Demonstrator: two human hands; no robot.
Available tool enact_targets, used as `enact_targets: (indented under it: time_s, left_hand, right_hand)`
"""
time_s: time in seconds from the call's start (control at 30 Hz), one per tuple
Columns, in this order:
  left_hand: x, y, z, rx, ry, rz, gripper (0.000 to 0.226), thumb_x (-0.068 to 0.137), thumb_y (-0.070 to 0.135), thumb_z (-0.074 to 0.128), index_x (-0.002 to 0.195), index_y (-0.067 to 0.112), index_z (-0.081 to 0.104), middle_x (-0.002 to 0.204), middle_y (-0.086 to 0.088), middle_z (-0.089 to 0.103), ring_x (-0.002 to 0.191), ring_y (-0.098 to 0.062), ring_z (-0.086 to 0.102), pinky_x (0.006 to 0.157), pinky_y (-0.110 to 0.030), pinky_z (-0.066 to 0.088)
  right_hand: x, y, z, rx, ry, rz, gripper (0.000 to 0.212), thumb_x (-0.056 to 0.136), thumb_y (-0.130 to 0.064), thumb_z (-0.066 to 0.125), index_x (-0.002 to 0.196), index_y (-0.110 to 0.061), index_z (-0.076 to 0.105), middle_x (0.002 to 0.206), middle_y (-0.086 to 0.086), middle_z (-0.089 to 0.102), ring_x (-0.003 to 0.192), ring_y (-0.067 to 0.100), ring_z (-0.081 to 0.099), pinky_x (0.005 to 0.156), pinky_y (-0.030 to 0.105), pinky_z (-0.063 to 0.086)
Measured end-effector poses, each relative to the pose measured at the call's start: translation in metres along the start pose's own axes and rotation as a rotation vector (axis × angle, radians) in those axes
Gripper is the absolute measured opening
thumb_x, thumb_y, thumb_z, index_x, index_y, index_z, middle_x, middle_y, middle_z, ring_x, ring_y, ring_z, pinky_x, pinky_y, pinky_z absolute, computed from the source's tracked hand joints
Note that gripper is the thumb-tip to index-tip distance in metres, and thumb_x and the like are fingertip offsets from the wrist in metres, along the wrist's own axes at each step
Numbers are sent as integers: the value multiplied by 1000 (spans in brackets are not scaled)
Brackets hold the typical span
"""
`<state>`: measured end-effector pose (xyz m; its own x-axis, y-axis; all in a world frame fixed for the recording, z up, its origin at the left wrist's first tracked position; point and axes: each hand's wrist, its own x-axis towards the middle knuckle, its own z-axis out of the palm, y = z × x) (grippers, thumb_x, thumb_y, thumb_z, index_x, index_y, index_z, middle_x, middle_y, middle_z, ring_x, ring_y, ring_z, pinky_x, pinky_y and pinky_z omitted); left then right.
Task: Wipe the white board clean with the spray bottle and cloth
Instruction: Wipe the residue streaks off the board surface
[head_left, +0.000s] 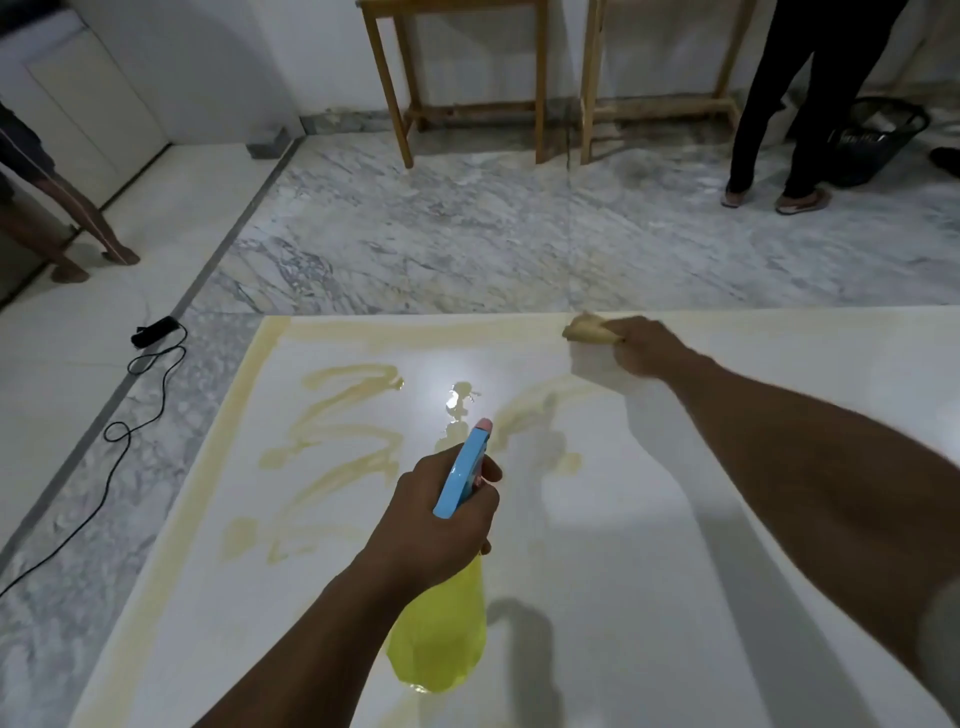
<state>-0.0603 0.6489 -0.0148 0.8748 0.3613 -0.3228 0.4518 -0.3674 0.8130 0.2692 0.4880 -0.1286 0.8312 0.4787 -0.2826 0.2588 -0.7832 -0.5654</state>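
I'm mid-wipe: my right hand (641, 345) is closed on the cloth (589, 330), pressed at the white board's (675, 519) far edge. My left hand (441, 525) grips the spray bottle (441, 623). Next, I judge, sweep the yellowish smears (343, 415) left of the cloth.

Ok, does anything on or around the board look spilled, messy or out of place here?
Yes. Yellowish smears streak the white board along its left half and far edge, with a small puddle mid-board. That is the mess being wiped. A black cable trails loose across the floor.
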Motion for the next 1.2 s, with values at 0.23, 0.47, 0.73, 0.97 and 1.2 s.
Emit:
enact_targets:
  time_s: [0.23,0.47,0.73,0.97,1.2]
  left_hand:
    - [-8,-23,-2,27,-28,-41,12,99,12,59,94,21,65,96,-10,71,59,-20,72,58,-26,60]
    - [-75,-27,-15,64,9,-40,8,96,13,60,97,18,66,92,-15,73,58,-19,74,58,-26,58]
    - [-236,-61,-18,31,-6,1,6,95,11,61,95,13,66,100,-25,70,57,-24,72,54,-22,54]
    - [-300,-71,-39,40,-39,19,7,95,10,59,95,8,65,103,-29,69,58,-33,74,54,-26,54]
    - [-248,-51,-48,20,-28,64,5,95,10,60,97,8,65,102,-27,70,57,-27,72,52,-20,53]
  right_hand:
    - [-48,19,88,-163,70,-123,55,98,-11,38,148,-34,41,163,-9,22,154,23,7,121,50,4]
    - [-204,21,146,-178,93,-215,61,91,-6,46,145,-36,45,161,-9,28,153,23,13,119,52,10]
    - [-438,19,245,-101,110,-263,61,86,-10,43,140,-36,52,156,-14,33,150,18,16,117,48,14]
    - [-476,-38,163,618,-123,185,23,93,-14,55,107,-9,73,111,11,69,95,26,66,80,33,49]
    - [-419,-36,93,1110,-514,325,55,75,-17,70,127,-1,61,128,28,62,115,45,62,85,50,57]
